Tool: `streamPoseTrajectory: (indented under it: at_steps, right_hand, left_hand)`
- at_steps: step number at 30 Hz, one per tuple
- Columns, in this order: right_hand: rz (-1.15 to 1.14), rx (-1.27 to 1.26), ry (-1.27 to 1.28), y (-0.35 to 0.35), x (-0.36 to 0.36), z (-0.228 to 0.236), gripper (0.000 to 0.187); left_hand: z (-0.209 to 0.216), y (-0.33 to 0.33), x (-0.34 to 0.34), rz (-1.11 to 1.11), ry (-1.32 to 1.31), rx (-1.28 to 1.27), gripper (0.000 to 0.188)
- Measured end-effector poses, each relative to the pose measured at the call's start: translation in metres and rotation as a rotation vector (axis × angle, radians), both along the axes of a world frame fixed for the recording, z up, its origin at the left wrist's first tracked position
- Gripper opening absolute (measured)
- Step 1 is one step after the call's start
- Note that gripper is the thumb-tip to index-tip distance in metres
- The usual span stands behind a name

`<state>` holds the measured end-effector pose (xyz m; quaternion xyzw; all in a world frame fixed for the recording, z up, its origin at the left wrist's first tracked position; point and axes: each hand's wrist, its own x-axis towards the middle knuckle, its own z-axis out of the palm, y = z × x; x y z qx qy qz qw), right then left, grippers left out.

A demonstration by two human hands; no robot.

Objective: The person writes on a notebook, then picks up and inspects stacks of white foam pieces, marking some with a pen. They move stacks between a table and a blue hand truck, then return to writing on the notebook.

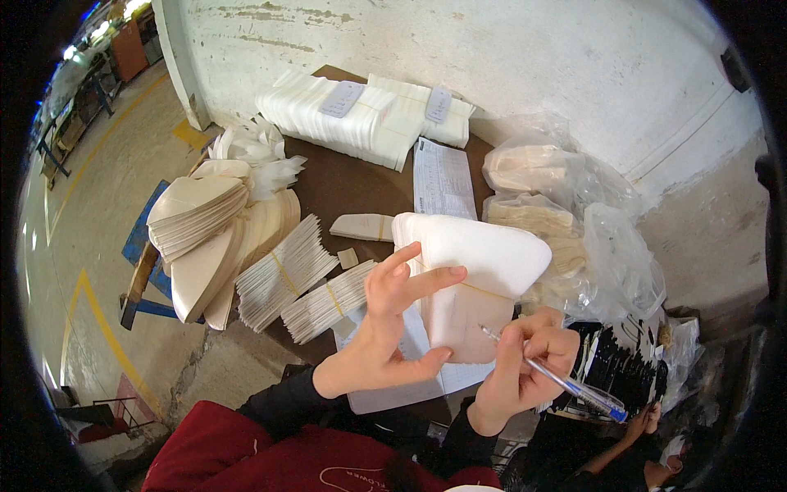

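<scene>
At the far left, a pile of beige, flat, rounded sheets (197, 197) rests at the edge of a brown table (328, 176). To its right lie two banded bundles of narrow white pieces (266, 287).

The left hand (373, 353) is spread, not closed around anything; its index fingertip rests on the top face of a thick stack of white, round-cornered sheets (500, 250), and its thumb tip meets the near left corner. The stack lies mainly to the right of this hand, between both hands. Its top face is smooth, bright white at the far half and shaded pinkish at the near half, with a thin yellow elastic band (484, 289) across the middle.

The right hand (525, 373) grips a slim, clear pen with a blue end (578, 388). The pen tip points at the near half of the stack; contact cannot be determined. Farther right stand clear plastic bags of beige pieces (533, 168)
</scene>
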<state>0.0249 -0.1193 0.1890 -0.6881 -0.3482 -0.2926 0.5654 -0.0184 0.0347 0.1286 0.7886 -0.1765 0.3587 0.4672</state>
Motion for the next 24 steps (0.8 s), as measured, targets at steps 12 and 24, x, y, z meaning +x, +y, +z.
streamPoseTrajectory:
  at_steps: [12, 24]
  right_hand:
    - [-0.037, 0.018, 0.027, 0.005, 0.004, 0.003, 0.029]
    - [-0.038, 0.056, 0.040, 0.008, 0.004, 0.003, 0.029]
  left_hand:
    - [0.000, 0.001, 0.002, 0.001, -0.029, -0.015, 0.109]
    - [-0.002, -0.001, 0.002, 0.011, -0.025, -0.005, 0.109]
